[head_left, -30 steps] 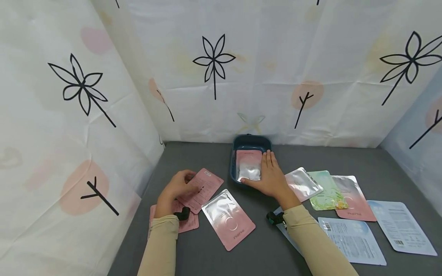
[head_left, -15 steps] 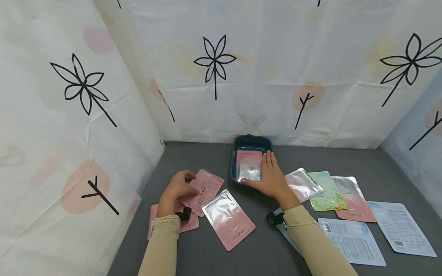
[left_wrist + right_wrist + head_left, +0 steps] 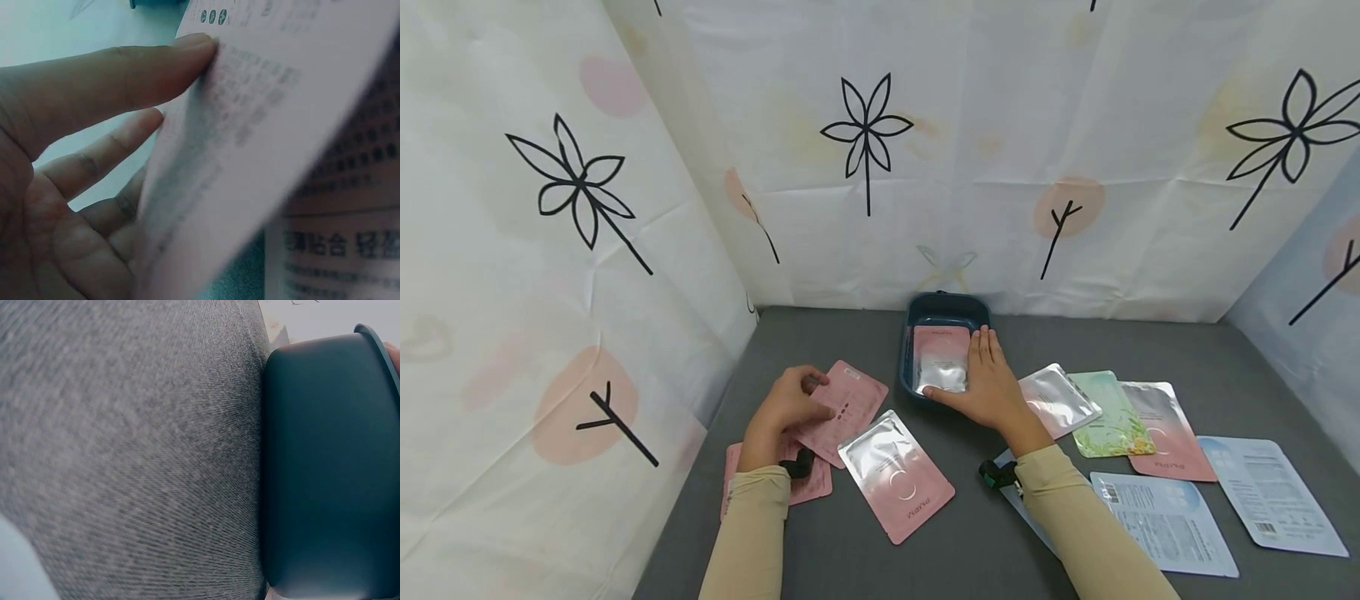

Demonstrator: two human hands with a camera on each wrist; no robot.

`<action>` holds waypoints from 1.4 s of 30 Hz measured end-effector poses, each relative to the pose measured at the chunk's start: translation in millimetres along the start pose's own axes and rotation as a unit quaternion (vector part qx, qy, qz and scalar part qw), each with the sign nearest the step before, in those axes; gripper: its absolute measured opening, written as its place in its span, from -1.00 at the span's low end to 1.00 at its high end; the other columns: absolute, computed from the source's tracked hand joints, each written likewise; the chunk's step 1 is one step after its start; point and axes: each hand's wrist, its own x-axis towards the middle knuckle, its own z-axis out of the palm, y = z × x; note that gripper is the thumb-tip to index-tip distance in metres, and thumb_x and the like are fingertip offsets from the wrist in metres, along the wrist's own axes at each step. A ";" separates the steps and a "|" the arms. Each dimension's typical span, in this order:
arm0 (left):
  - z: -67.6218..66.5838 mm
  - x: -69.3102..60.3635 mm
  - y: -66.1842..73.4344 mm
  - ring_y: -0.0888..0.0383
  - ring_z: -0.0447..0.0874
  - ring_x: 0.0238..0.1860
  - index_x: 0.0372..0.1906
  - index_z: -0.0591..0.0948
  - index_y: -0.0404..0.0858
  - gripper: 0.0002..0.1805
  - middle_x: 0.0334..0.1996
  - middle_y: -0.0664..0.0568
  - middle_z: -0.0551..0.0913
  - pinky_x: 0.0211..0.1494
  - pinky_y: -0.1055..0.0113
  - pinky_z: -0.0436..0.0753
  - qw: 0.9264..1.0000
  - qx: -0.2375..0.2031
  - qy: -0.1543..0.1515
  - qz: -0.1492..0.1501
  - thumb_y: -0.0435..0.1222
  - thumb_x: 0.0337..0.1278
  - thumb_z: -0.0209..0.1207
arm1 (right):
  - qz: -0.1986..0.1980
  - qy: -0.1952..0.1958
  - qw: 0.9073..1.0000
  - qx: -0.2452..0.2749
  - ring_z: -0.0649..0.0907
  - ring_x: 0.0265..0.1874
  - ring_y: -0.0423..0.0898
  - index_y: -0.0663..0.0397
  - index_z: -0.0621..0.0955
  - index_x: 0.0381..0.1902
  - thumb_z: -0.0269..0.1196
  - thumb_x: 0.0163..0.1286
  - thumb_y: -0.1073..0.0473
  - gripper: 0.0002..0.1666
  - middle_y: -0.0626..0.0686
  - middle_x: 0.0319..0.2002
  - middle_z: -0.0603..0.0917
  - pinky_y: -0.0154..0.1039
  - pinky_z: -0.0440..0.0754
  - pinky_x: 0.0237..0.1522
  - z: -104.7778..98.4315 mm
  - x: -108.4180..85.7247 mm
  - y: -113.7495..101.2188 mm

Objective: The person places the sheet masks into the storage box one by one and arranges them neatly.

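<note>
Head view: the left hand's grip [image 3: 786, 404] is closed on a pink packet [image 3: 850, 400], pinching its near left part above a lower pink packet [image 3: 816, 490] on the grey bench [image 3: 977, 550]. A pink-and-silver packet [image 3: 897, 479] lies just to the right. The right hand's grip [image 3: 988, 392] is not clenched: its straight fingers lie over the right rim of a dark blue box [image 3: 951, 310], thumb spread across the near side. Inside the box is a boxed packet [image 3: 940, 358], pink and silver. Right of that hand, a silver packet [image 3: 1058, 402] overlaps a green packet [image 3: 1108, 421]; pale blue packets [image 3: 1168, 525] lie farther right and nearer.

Left wrist view: the thumb presses the printed face of the pinched packet, which stands tilted; fingers lie behind. Fine print is blurred.

Right wrist view: the box stands on the bench, a finger at its rim.
</note>
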 end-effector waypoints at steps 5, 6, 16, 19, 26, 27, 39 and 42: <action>-2.0 1.6 1.5 -0.08 0.71 -0.06 0.16 0.71 -0.23 -0.45 0.06 -0.23 0.70 -0.14 0.17 0.70 0.999 -0.020 0.011 0.031 -0.36 -0.01 0.57 | -0.002 0.000 1.000 -0.001 -0.17 0.73 0.32 0.45 -0.07 0.68 0.24 0.19 -0.70 0.63 0.40 0.71 -0.17 0.22 -0.05 0.70 -1.1 0.3 -0.1; -2.4 1.5 2.0 -0.06 0.72 -0.06 0.18 0.71 -0.23 -0.46 0.08 -0.23 0.69 -0.15 0.19 0.71 0.999 -0.030 0.014 0.039 -0.36 0.01 0.56 | -0.002 0.000 1.000 0.000 -0.17 0.73 0.33 0.45 -0.07 0.67 0.25 0.19 -0.69 0.63 0.41 0.71 -0.17 0.23 -0.06 0.71 -1.3 0.0 -0.3; -1.2 1.4 8.5 -0.07 0.75 -0.05 0.28 0.70 -0.18 -0.45 0.18 -0.18 0.66 -0.22 0.27 0.72 0.987 -0.116 0.067 0.094 -0.42 0.13 0.45 | 0.001 -0.002 1.000 0.004 -0.16 0.73 0.33 0.45 -0.08 0.68 0.25 0.19 -0.70 0.64 0.40 0.71 -0.17 0.23 -0.05 0.70 0.2 -0.1 0.4; -1.7 -0.5 11.5 -0.11 0.75 0.01 0.28 0.70 -0.17 -0.45 0.19 -0.18 0.66 -0.19 0.29 0.73 0.983 -0.126 0.088 0.100 -0.42 0.15 0.45 | 0.000 -0.003 1.000 0.004 -0.15 0.72 0.35 0.46 -0.08 0.67 0.23 0.19 -0.71 0.64 0.41 0.71 -0.17 0.25 -0.04 0.69 1.1 0.4 1.3; -3.5 -4.1 19.7 -0.22 0.73 0.08 0.31 0.68 -0.23 -0.49 0.25 -0.24 0.63 -0.19 0.39 0.70 0.974 -0.158 0.105 0.126 -0.43 0.25 0.43 | 0.001 -0.004 1.000 0.005 -0.17 0.73 0.33 0.44 -0.08 0.68 0.23 0.19 -0.71 0.64 0.39 0.72 -0.18 0.24 -0.04 0.70 -1.1 -0.1 0.1; -3.4 -4.2 21.0 -0.23 0.73 0.09 0.31 0.68 -0.24 -0.49 0.25 -0.25 0.63 -0.20 0.41 0.70 0.973 -0.161 0.103 0.131 -0.43 0.25 0.42 | 0.001 -0.002 1.000 0.005 -0.16 0.73 0.33 0.44 -0.07 0.68 0.24 0.19 -0.71 0.64 0.39 0.72 -0.17 0.24 -0.03 0.70 -1.1 -0.1 0.0; 7.8 0.1 52.2 -0.25 0.78 0.00 0.26 0.68 -0.32 -0.49 0.19 -0.27 0.68 -0.27 0.43 0.73 0.944 -0.226 0.142 0.195 -0.53 0.19 0.44 | -0.002 0.001 1.000 -0.004 -0.14 0.73 0.33 0.46 -0.05 0.67 0.24 0.18 -0.70 0.64 0.40 0.71 -0.15 0.22 -0.04 0.70 -1.7 1.2 -0.9; 12.4 4.0 59.9 -0.20 0.77 -0.04 0.25 0.70 -0.31 -0.50 0.20 -0.24 0.69 -0.27 0.42 0.74 0.938 -0.240 0.144 0.203 -0.54 0.18 0.44 | 0.000 0.001 1.000 -0.004 -0.12 0.72 0.33 0.46 -0.04 0.67 0.23 0.18 -0.71 0.63 0.40 0.71 -0.15 0.22 -0.02 0.70 -0.9 0.7 0.0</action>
